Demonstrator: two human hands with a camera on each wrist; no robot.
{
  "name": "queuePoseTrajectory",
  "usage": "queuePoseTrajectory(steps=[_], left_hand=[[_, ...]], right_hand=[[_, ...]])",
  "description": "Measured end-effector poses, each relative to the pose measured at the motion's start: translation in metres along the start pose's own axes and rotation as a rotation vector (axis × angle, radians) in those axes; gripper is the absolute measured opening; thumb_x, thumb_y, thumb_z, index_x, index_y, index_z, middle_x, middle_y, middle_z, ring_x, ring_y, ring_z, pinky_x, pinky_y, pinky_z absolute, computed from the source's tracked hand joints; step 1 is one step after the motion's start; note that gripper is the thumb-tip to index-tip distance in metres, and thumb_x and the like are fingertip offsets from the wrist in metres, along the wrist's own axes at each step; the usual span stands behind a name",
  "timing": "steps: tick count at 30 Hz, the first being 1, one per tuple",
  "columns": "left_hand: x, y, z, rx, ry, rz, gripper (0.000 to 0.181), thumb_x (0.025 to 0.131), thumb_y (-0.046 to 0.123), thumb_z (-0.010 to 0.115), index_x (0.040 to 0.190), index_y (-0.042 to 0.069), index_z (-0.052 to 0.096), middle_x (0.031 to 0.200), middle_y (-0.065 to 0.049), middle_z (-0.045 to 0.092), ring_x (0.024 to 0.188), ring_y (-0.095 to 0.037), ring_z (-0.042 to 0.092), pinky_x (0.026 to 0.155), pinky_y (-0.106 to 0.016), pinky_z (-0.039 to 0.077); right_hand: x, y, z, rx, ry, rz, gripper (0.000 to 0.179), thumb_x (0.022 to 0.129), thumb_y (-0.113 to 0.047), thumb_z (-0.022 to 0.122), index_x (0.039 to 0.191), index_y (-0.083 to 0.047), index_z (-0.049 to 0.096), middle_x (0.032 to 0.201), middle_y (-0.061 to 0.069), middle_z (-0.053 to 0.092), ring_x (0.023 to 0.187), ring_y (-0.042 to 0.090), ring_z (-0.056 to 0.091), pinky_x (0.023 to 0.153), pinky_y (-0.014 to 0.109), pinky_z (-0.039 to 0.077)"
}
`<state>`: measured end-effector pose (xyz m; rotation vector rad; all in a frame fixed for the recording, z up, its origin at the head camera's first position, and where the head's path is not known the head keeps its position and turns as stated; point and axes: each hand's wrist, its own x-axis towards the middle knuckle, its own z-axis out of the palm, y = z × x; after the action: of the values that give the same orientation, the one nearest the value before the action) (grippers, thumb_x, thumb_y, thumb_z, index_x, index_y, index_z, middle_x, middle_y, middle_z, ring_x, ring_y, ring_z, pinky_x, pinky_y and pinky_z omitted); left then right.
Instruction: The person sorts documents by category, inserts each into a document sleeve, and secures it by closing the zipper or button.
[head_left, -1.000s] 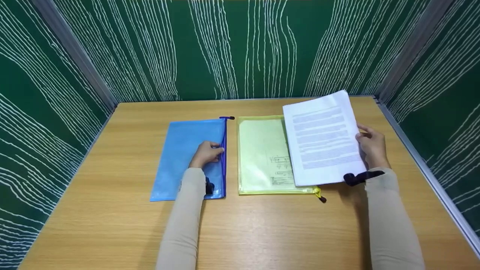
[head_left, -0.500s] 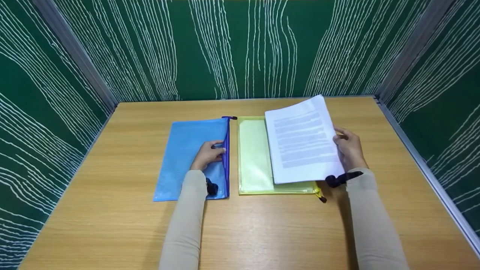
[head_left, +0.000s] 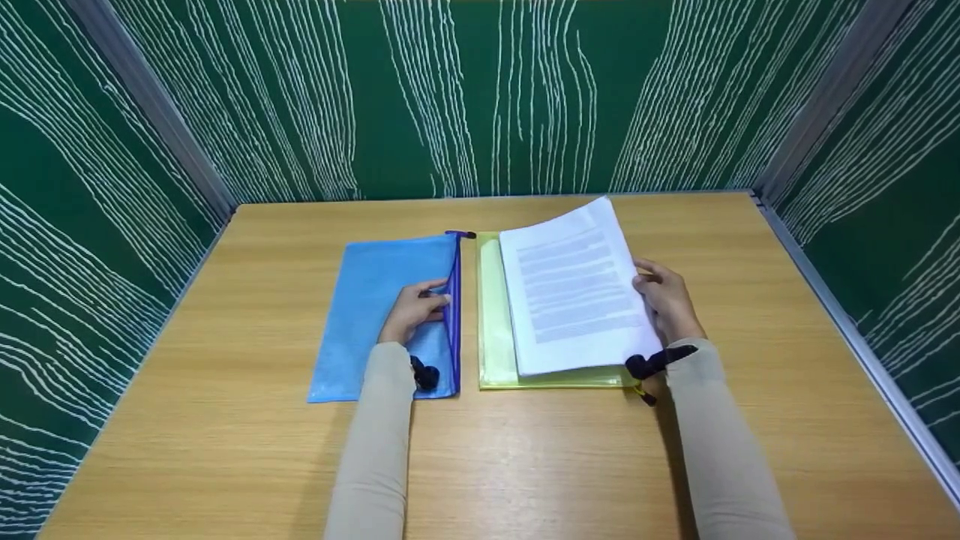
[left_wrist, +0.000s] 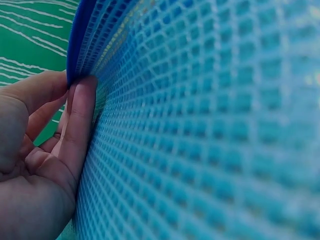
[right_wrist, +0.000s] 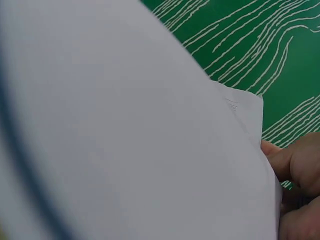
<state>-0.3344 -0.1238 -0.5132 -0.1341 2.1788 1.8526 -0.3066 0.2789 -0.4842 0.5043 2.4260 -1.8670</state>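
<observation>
A blue mesh zipper pouch (head_left: 367,300) lies on the table, its dark-blue zipper edge facing right. My left hand (head_left: 414,309) pinches that edge near its middle and lifts the upper layer a little; the left wrist view shows thumb and fingers at the blue rim (left_wrist: 75,45). My right hand (head_left: 669,300) grips the right edge of a stack of printed paper (head_left: 574,292), thumb on top. The stack is tilted above a yellow zipper pouch (head_left: 491,352) and covers most of it. In the right wrist view the paper (right_wrist: 125,125) fills most of the picture.
The wooden table (head_left: 480,465) carries both pouches side by side, with a narrow gap between them. Green panels (head_left: 480,97) with white wavy lines stand at the back and both sides. A yellow zipper pull (head_left: 643,394) sticks out at the yellow pouch's lower right corner.
My right hand has carried the paper stack leftward, over more of the yellow pouch. The blue pouch has shifted slightly right with my left hand, which keeps hold of its edge.
</observation>
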Motion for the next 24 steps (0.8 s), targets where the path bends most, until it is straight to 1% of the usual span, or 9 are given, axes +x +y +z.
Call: queuePoseTrajectory(steps=[4, 9, 12, 15, 19, 24], left_hand=[[-0.002, 0.002, -0.001, -0.023, -0.006, 0.005, 0.045, 0.092, 0.011, 0.064, 0.136, 0.016, 0.056, 0.111, -0.012, 0.063, 0.090, -0.017, 0.067, 0.081, -0.029, 0.057], [-0.003, 0.002, 0.001, -0.036, -0.010, 0.004, 0.046, 0.092, 0.012, 0.064, 0.137, 0.017, 0.055, 0.116, -0.011, 0.062, 0.090, -0.016, 0.067, 0.081, -0.029, 0.057], [-0.003, 0.002, 0.001, -0.048, -0.011, -0.001, 0.047, 0.092, 0.012, 0.064, 0.137, 0.018, 0.054, 0.120, -0.011, 0.062, 0.089, -0.015, 0.067, 0.080, -0.028, 0.057], [-0.004, 0.002, 0.002, -0.068, -0.029, -0.004, 0.047, 0.092, 0.012, 0.064, 0.138, 0.017, 0.054, 0.122, -0.011, 0.062, 0.088, -0.014, 0.066, 0.080, -0.028, 0.057], [-0.006, 0.003, 0.003, -0.099, -0.050, -0.004, 0.047, 0.092, 0.011, 0.064, 0.138, 0.016, 0.053, 0.119, -0.013, 0.063, 0.085, -0.014, 0.066, 0.080, -0.029, 0.057], [-0.008, 0.004, 0.003, -0.105, -0.032, -0.002, 0.047, 0.092, 0.011, 0.064, 0.138, 0.016, 0.054, 0.114, -0.011, 0.065, 0.084, -0.015, 0.066, 0.080, -0.029, 0.056]], right_hand=[[-0.002, 0.000, 0.007, 0.015, -0.038, -0.010, 0.048, 0.099, -0.013, 0.050, 0.146, -0.014, 0.042, 0.112, 0.004, 0.052, 0.089, 0.011, 0.055, 0.074, 0.019, 0.050], [-0.004, -0.001, 0.016, 0.020, -0.070, -0.030, 0.048, 0.099, -0.014, 0.050, 0.146, -0.014, 0.042, 0.112, 0.004, 0.052, 0.088, 0.011, 0.056, 0.073, 0.020, 0.051], [-0.004, -0.003, 0.024, 0.019, -0.083, -0.029, 0.047, 0.099, -0.013, 0.050, 0.146, -0.013, 0.043, 0.112, 0.005, 0.052, 0.089, 0.012, 0.056, 0.073, 0.020, 0.051], [-0.004, -0.005, 0.030, 0.015, -0.095, -0.021, 0.046, 0.099, -0.012, 0.050, 0.145, -0.013, 0.044, 0.112, 0.006, 0.051, 0.092, 0.015, 0.055, 0.074, 0.021, 0.051], [-0.004, -0.008, 0.038, 0.005, -0.107, -0.007, 0.046, 0.099, -0.012, 0.050, 0.145, -0.015, 0.044, 0.112, 0.006, 0.050, 0.096, 0.016, 0.053, 0.077, 0.021, 0.050], [-0.004, -0.008, 0.045, -0.006, -0.124, 0.004, 0.047, 0.099, -0.012, 0.050, 0.145, -0.016, 0.044, 0.112, 0.006, 0.049, 0.094, 0.016, 0.052, 0.076, 0.021, 0.049]])
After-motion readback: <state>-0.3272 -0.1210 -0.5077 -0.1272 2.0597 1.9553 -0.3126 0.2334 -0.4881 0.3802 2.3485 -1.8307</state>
